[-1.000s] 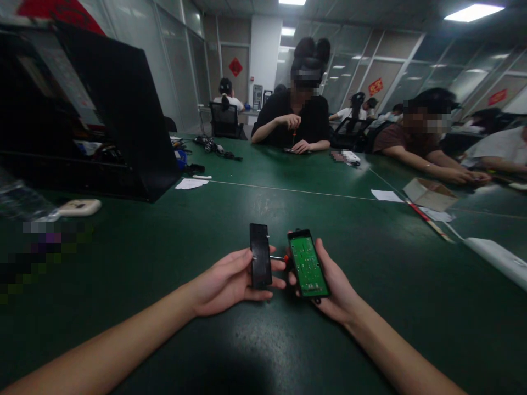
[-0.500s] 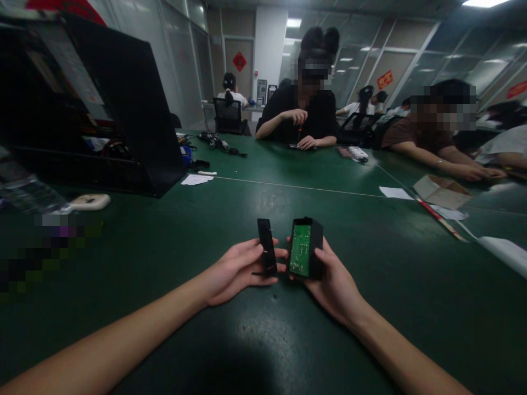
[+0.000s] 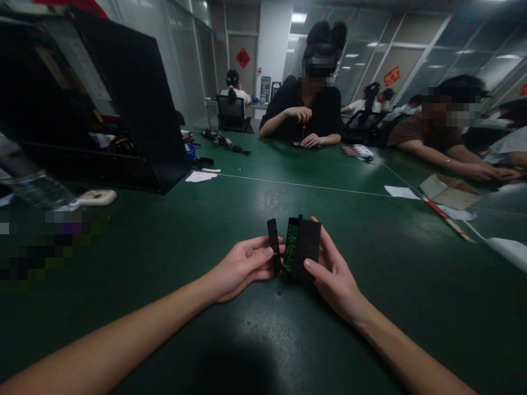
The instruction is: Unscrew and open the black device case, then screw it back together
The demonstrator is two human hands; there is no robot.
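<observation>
My left hand (image 3: pixel 242 266) holds a thin black cover panel (image 3: pixel 273 253) on edge, just above the green table (image 3: pixel 263 340). My right hand (image 3: pixel 331 274) grips a black housing (image 3: pixel 307 247) with a green circuit board (image 3: pixel 291 248) inside, turned so the board faces left toward the panel. The two parts stand side by side, nearly touching, a short way in front of me at the table's middle.
A large black case (image 3: pixel 123 104) stands at the left, with a cream-coloured device (image 3: pixel 97 197) and a plastic bottle (image 3: pixel 37 189) near it. Across the table other people work with small tools; papers (image 3: pixel 401 192), a cardboard box (image 3: pixel 447 190) and cables (image 3: pixel 224 141) lie around.
My right hand has turned the housing from board-up to on its side, facing the panel. Both hands have drawn the two parts closer together and slightly farther from me.
</observation>
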